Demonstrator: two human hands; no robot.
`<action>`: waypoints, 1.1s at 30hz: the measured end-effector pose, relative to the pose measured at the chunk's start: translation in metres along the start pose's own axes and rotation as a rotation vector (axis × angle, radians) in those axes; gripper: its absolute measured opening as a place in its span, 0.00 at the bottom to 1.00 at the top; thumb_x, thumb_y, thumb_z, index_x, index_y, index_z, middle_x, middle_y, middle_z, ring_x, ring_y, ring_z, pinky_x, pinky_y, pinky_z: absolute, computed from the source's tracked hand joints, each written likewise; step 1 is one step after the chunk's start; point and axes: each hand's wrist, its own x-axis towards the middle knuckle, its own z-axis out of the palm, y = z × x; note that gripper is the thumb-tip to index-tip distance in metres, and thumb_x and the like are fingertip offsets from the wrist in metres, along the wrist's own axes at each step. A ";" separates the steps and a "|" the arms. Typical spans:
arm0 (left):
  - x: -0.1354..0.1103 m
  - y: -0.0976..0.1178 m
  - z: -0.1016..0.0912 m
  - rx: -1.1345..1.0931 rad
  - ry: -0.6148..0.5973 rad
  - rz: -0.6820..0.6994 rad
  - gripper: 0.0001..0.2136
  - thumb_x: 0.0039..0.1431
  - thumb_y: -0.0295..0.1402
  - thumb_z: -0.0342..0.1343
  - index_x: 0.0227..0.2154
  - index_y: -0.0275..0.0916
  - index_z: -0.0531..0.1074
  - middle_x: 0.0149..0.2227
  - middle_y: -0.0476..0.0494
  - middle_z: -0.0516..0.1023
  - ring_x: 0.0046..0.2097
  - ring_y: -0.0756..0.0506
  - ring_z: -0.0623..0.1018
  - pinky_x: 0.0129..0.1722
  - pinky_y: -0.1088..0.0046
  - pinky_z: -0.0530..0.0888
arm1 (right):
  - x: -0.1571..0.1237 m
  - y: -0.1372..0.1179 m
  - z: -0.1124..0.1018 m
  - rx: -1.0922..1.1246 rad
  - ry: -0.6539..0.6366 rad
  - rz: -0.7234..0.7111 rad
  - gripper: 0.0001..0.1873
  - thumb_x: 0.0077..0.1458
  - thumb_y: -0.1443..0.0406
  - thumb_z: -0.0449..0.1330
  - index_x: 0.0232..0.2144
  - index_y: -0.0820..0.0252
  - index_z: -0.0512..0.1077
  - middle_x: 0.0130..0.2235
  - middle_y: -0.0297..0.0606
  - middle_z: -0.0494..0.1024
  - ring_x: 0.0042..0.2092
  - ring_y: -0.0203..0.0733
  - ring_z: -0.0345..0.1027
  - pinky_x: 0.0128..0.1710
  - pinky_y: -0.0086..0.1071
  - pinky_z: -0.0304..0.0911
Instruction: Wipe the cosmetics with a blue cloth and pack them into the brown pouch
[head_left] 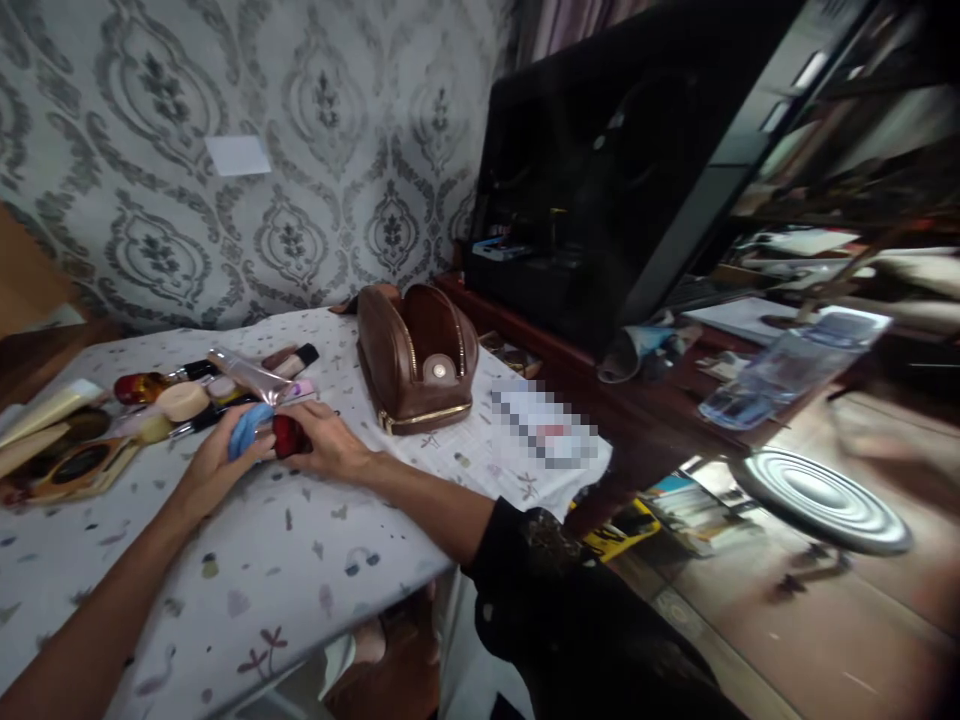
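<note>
Over the printed tablecloth [315, 560], my left hand [214, 455] is closed on a soft light-blue cloth [247, 430]. My right hand [334, 440] grips a small dark red glossy container [289, 437], which meets the cloth between both hands. Its exact kind is unclear, as fingers cover part of it. Just behind the hands lie a tube with a shiny pinkish side [251, 372], a round beige-lidded jar [185, 402] and a dark-capped bottle [301, 358]. A brown leather pouch [382, 355], unzipped with its mouth gaping, stands beyond my right hand.
At the left are a compact with a dark oval [82, 465] and several other cosmetics. A large black screen [600, 170] stands on a dark wooden surface at the right, near a clear plastic holder [799, 365]. A round ridged stool [825, 500] is on the floor side.
</note>
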 end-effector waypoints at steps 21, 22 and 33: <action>0.003 0.006 -0.002 -0.154 -0.125 -0.095 0.31 0.49 0.52 0.64 0.52 0.40 0.70 0.49 0.42 0.78 0.50 0.38 0.77 0.53 0.61 0.74 | -0.003 0.001 -0.004 0.103 0.046 0.066 0.42 0.48 0.66 0.70 0.64 0.60 0.61 0.55 0.50 0.74 0.54 0.52 0.70 0.53 0.45 0.68; 0.003 0.005 -0.002 -0.151 -0.125 -0.083 0.30 0.50 0.52 0.64 0.52 0.40 0.70 0.49 0.42 0.78 0.50 0.38 0.77 0.54 0.60 0.74 | -0.003 0.001 -0.005 0.101 0.049 0.066 0.41 0.49 0.66 0.70 0.64 0.59 0.61 0.55 0.49 0.74 0.54 0.52 0.71 0.53 0.45 0.67; 0.004 0.003 0.001 -0.120 -0.115 -0.051 0.29 0.53 0.52 0.62 0.53 0.41 0.70 0.47 0.43 0.79 0.48 0.39 0.78 0.52 0.63 0.75 | -0.002 0.007 -0.004 0.066 0.053 0.062 0.37 0.47 0.65 0.71 0.59 0.60 0.65 0.55 0.48 0.74 0.55 0.51 0.70 0.55 0.44 0.66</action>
